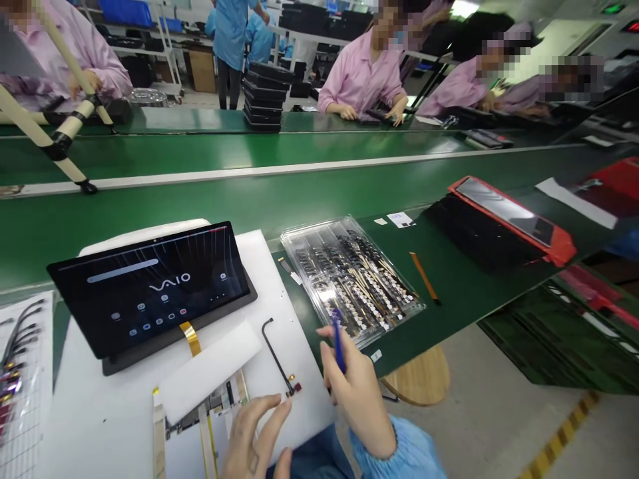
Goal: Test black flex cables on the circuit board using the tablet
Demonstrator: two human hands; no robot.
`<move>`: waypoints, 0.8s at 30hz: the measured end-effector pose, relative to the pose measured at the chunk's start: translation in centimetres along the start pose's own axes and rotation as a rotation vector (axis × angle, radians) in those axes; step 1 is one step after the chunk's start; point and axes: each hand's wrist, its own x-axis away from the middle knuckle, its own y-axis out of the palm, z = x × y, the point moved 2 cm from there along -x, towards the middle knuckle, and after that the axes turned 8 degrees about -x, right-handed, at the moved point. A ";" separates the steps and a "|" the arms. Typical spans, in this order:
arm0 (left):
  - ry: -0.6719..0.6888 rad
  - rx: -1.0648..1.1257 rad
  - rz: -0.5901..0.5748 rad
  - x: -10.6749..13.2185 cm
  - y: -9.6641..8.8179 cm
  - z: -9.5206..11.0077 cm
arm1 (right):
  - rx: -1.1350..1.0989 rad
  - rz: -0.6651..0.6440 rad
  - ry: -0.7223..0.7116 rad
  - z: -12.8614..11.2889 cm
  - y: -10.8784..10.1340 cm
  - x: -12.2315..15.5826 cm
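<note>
My right hand (360, 394) is closed round a slim blue pen-shaped tool (339, 344). The tool's upper end points at a clear plastic tray (319, 307) filled with rows of small flex-cable parts. My left hand (257, 436) has its fingers apart, with fingertips right by the lower end of a thin black cable (276, 352) with a small dark red connector; whether they touch it I cannot tell. The cable lies on a white foam mat (252, 249). To its left are an opened device with a bare circuit board (192, 418), a white foam strip (212, 372), and a lit tablet screen (160, 293).
An orange flat cable (425, 278) lies right of the tray. A device in a red frame (514, 213) rests on a black block. More cables lie on a sheet (24, 372) at far left. Co-workers in pink (362, 76) sit across the green bench (239, 193).
</note>
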 end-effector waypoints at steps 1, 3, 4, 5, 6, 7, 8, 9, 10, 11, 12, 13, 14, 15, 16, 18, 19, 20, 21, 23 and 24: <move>0.019 -0.015 0.020 -0.1 0.0 -0.1 | 0.103 0.009 -0.024 0.3 -0.2 -0.6; 0.073 -0.044 0.029 -0.2 0.4 -0.1 | 0.291 0.064 -0.118 0.9 -0.2 -1.5; 0.099 -0.068 0.021 -0.2 0.7 -0.2 | 0.358 0.106 -0.172 1.1 0.0 -1.7; 0.122 -0.097 0.008 -0.1 1.0 -0.2 | 0.406 0.144 -0.219 1.2 0.3 -1.7; 0.144 -0.130 -0.004 0.0 1.4 -0.2 | 0.440 0.175 -0.260 1.3 0.6 -1.7; 0.166 -0.162 -0.016 0.1 1.8 -0.2 | 0.463 0.191 -0.289 1.3 0.8 -1.7; 0.195 -0.191 -0.024 0.2 2.1 -0.3 | 0.477 0.196 -0.309 1.3 1.0 -1.6; 0.224 -0.216 -0.031 0.2 2.4 -0.3 | 0.490 0.196 -0.327 1.2 1.1 -1.4; 0.247 -0.239 -0.039 0.3 2.6 -0.4 | 0.505 0.197 -0.343 1.1 0.9 -1.2; 0.259 -0.259 -0.050 0.3 2.7 -0.3 | 0.520 0.197 -0.361 0.9 0.6 -1.0; 0.260 -0.279 -0.063 0.3 2.8 -0.3 | 0.527 0.205 -0.381 0.7 0.1 -0.7; 0.251 -0.297 -0.076 0.3 2.8 -0.2 | 0.520 0.222 -0.399 0.5 -0.5 -0.3; 0.236 -0.313 -0.086 0.1 2.7 -0.1 | 0.503 0.248 -0.411 0.4 -1.3 0.2; 0.221 -0.324 -0.092 0.0 2.6 -0.1 | 0.479 0.275 -0.411 0.4 -2.1 0.7; 0.215 -0.330 -0.089 -0.1 2.5 0.0 | 0.451 0.315 -0.406 0.6 -2.8 1.2; 0.213 -0.337 -0.074 -0.4 2.3 0.0 | 0.417 0.395 -0.387 1.2 -3.9 2.3; 0.216 -0.345 -0.069 -0.4 2.2 0.0 | 0.412 0.411 -0.378 1.7 -4.1 2.8; 0.221 -0.357 -0.067 -0.4 2.1 -0.1 | 0.413 0.405 -0.374 2.3 -4.2 3.2; 0.227 -0.370 -0.068 -0.4 2.1 -0.3 | 0.419 0.383 -0.369 2.9 -4.0 3.5; 0.242 -0.391 -0.081 -0.3 2.2 -0.5 | 0.446 0.310 -0.355 4.0 -3.5 3.7; 0.247 -0.397 -0.090 -0.3 2.2 -0.6 | 0.462 0.291 -0.349 4.4 -3.3 3.6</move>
